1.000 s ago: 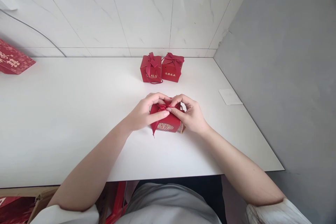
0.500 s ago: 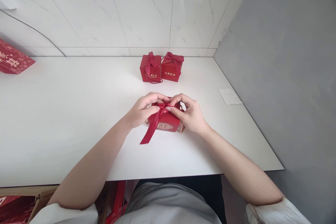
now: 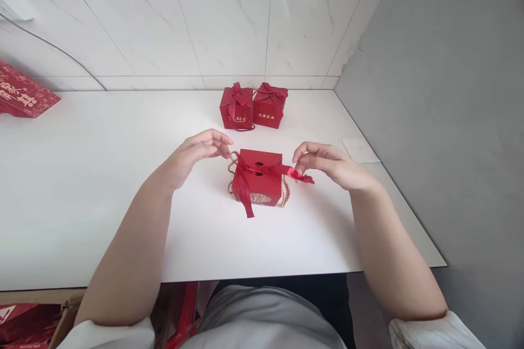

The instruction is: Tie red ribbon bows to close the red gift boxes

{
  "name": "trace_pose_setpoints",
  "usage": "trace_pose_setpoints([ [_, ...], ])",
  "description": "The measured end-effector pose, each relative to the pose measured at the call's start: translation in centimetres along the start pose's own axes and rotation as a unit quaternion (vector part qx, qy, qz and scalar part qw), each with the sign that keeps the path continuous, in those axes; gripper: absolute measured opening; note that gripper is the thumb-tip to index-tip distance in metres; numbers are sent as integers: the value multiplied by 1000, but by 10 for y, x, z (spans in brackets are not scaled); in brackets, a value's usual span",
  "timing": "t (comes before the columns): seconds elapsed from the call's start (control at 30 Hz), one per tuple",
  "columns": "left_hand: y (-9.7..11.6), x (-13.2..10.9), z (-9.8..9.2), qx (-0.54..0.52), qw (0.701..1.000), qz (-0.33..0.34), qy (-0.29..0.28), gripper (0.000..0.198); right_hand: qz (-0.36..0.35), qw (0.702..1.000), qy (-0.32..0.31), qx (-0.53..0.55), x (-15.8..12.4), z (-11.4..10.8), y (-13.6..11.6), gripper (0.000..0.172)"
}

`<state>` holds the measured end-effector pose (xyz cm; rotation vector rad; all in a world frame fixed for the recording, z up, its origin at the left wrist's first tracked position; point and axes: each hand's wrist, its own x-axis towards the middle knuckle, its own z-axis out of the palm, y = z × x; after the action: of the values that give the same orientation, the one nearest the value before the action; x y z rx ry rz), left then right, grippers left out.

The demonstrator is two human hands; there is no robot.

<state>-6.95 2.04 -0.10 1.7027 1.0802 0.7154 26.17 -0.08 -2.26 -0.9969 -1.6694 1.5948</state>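
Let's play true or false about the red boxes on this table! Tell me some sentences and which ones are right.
1. The right hand pinches one end of the red ribbon. True.
2. The ribbon on the middle box is tied in a neat bow. False: it is loose, and one end hangs down the front.
3. A bowed box stands beside a second bowed box at the back of the table. True.
4. The left hand lies flat on top of the middle box. False: it hovers at the box's left side.
5. A white paper slip lies on the table's right side. True.
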Motion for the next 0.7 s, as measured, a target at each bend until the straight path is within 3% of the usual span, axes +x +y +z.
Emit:
trace_pose_setpoints([
  [0.1, 1, 0, 8, 76, 995, -64, -31, 39, 57, 998, -25, -30, 4, 3, 3, 57],
  [0.17, 4, 0, 19, 97, 991, -86, -45, 44, 59, 997, -25, -34, 8, 12, 3, 66],
  [0.3, 12, -1, 32, 71, 990, -109, -60, 33, 44, 998, -47, 9, 9, 30, -1, 52],
  [0.43, 18, -3, 23, 19, 990, -99, -100, 24, 42, 995, -65, 59, 7, 34, 0, 34],
  [0.57, 15, -2, 12, -18, 982, -90, -167, 34, 19, 996, -51, 69, 8, 29, 3, 29],
  [0.7, 9, 0, 15, 4, 985, -92, -146, 57, 29, 998, -48, 32, 9, 28, 2, 31],
])
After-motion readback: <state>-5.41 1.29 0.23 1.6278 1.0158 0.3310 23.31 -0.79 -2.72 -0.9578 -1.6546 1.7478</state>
